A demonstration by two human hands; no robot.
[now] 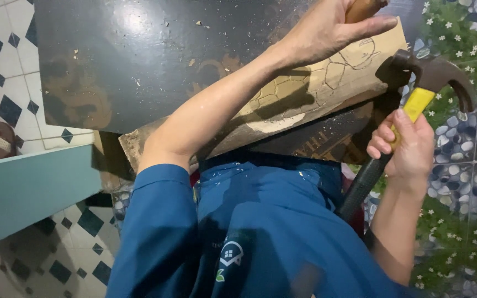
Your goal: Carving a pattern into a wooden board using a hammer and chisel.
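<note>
Dark lacquered surface, glossy, flecked with pale wood chips, faint gold figures showing through the finish; it fills the upper middle of the head view. Floor: white tiles with dark blue diamonds at left, pebble-and-flower patterned tiles at right; a pale teal ledge crosses the lower left. Wooden plank, light-coloured, lying aslant on the near edge of the surface and reaching toward the person's lap, with an outline drawing pencilled on it (a shell pattern and a rounded head, partly carved). Left hand: arm stretched forward over the plank, wrist bent, fingers curled round a brown wooden tool handle whose working end is hidden behind the palm; forefinger extended over the plank's far end. Right hand: held just off the plank's right edge, fingers clenched about the yellow-and-black shaft of a claw hammer, the dark head raised beside the plank's upper right corner, claw pointing right. Blue work shirt with rolled sleeves, speckled with chips, fills the foreground. No containers in view.
</note>
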